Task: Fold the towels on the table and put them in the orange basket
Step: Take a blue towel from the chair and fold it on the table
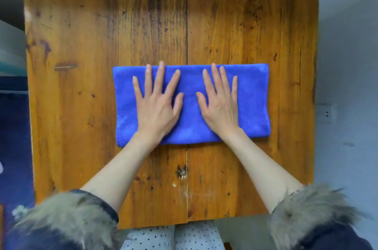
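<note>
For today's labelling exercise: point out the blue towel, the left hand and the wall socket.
blue towel (252, 106): head view, bare right part of the cloth.
left hand (156, 109): head view, back of the hand, flat on the towel.
wall socket (326, 113): head view, face plate.

A varnished orange-brown wooden table (81, 106), made of two broad planks with a seam running from twelve to six o'clock, carries the scene. A blue microfibre towel (190, 114), folded into a flat rectangle, lies directly on it just below centre, straddling the seam.
</note>
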A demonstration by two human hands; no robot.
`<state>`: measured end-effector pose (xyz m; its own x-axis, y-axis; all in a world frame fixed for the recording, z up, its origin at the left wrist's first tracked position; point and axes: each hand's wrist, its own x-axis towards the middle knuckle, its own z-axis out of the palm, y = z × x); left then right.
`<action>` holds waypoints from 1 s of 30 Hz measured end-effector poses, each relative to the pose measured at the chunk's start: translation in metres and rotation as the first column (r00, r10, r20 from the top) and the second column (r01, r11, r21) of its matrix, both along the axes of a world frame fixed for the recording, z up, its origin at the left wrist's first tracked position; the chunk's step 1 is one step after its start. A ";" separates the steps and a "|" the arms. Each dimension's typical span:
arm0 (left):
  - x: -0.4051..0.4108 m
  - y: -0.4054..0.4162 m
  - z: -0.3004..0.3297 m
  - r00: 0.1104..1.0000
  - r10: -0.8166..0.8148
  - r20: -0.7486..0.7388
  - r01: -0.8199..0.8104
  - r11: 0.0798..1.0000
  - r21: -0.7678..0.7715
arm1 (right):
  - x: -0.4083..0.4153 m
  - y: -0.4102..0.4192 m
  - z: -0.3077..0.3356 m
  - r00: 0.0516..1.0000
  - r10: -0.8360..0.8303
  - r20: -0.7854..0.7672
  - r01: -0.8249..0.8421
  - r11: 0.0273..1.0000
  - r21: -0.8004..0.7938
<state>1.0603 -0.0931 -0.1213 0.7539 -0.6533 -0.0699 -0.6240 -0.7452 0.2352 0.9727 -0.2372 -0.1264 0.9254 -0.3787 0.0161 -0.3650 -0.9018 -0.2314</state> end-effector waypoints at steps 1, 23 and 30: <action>0.005 0.005 -0.005 0.999 0.035 -0.004 -0.035 0.999 0.026 | -0.002 -0.010 -0.004 1.000 -0.005 -0.031 0.005 1.000 -0.013; -0.012 0.083 0.015 0.845 0.521 -0.120 -0.529 0.848 -0.047 | -0.023 0.065 0.000 0.986 0.142 -0.092 -0.146 0.989 -0.037; 0.012 0.067 0.032 0.587 0.724 -0.362 -0.699 0.679 0.225 | -0.024 0.066 -0.005 0.981 0.136 -0.136 -0.145 0.988 -0.059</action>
